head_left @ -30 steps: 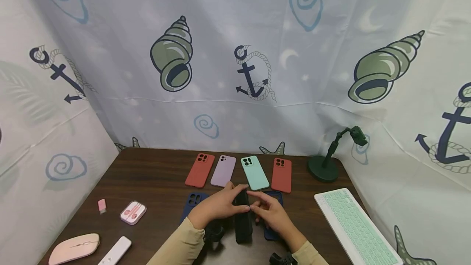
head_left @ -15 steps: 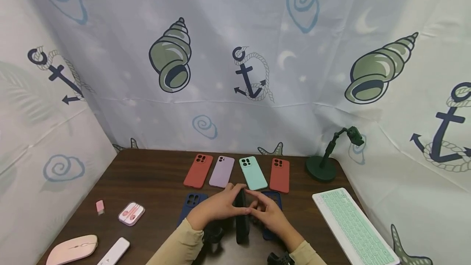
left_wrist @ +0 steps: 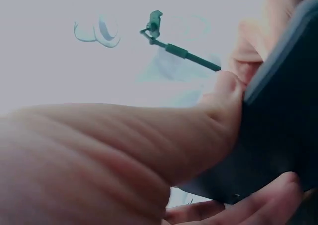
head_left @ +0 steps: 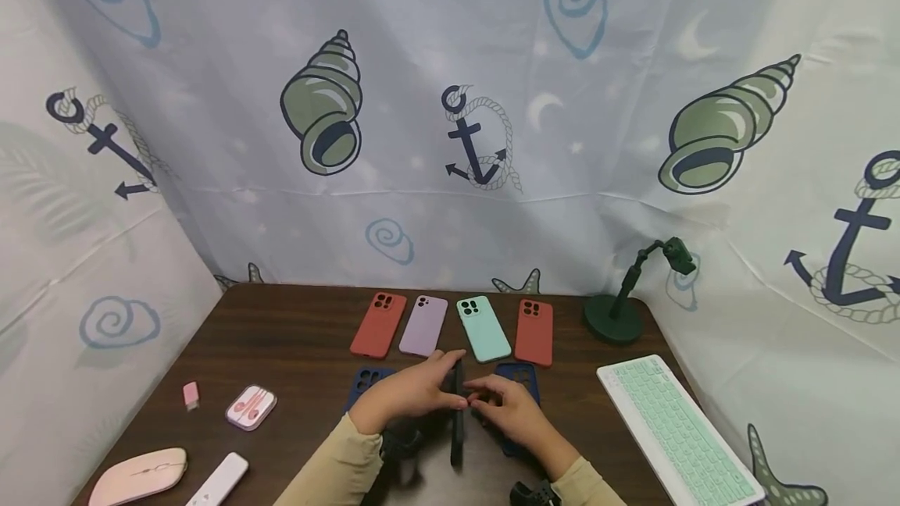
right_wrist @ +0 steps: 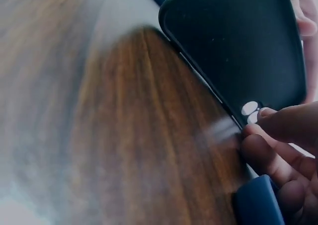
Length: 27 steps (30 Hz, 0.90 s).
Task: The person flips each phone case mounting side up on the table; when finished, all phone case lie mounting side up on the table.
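A black phone case (head_left: 457,436) stands on edge between the hands in the head view; light shows through its camera holes in the right wrist view. My left hand (head_left: 411,393) holds it by the far end, with the thumb (left_wrist: 226,93) at one edge and fingers underneath. My right hand (head_left: 509,408) has curled fingers at the case, its thumb (right_wrist: 278,120) and forefinger pinching beside the camera holes. One dark blue phone case (head_left: 362,383) lies partly behind the left hand. Another blue phone case (head_left: 519,373) lies under the right hand, partly hidden.
Along the back lie two red cases (head_left: 380,326) (head_left: 534,334), a lilac case (head_left: 424,326) and a mint case (head_left: 483,328). A green lamp (head_left: 614,318) and keyboard (head_left: 678,428) stand right. Left are a mouse (head_left: 138,476), remote (head_left: 219,481), earphone box (head_left: 251,408) and pink USB stick (head_left: 191,394).
The black phone case has turned from showing its broad face to nearly edge-on. My right hand's fingers have drawn back from its far end and curled lower down. The left hand keeps its hold.
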Each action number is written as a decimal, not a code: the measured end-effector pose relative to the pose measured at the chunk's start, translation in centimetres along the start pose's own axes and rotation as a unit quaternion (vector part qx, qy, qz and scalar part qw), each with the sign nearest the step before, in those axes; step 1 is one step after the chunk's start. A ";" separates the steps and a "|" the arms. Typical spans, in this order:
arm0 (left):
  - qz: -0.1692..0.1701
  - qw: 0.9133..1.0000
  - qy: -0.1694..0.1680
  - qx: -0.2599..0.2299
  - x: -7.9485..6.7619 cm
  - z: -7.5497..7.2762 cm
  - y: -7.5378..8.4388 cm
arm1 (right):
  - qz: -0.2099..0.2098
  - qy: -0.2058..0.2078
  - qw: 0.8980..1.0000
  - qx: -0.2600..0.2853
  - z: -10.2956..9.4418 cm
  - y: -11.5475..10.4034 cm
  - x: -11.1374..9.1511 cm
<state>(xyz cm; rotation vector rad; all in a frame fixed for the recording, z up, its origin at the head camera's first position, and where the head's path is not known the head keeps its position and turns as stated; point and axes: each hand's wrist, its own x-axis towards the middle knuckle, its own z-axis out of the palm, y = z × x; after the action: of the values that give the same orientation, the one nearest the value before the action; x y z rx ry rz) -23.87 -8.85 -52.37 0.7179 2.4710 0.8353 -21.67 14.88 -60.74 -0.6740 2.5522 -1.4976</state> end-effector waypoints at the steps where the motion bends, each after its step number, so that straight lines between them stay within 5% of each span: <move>1: 0.001 1.000 -0.002 -0.001 0.0 -0.1 0.1 | -0.003 0.003 1.000 -0.011 -0.1 -0.1 0.1; 18: 0.023 1.000 -0.009 -0.010 -0.5 -1.2 0.0 | -0.022 0.009 0.999 -0.048 -0.2 -0.2 0.2; 27: 0.019 0.998 -0.004 -0.055 -0.7 -1.0 -0.9 | 0.026 0.005 1.000 -0.015 -0.2 -0.3 0.0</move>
<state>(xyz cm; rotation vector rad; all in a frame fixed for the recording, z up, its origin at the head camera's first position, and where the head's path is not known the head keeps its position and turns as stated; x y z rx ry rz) -24.17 -10.31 -52.10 0.7301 2.3891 0.9728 -21.60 14.87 -60.37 -0.6021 2.5830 -1.4530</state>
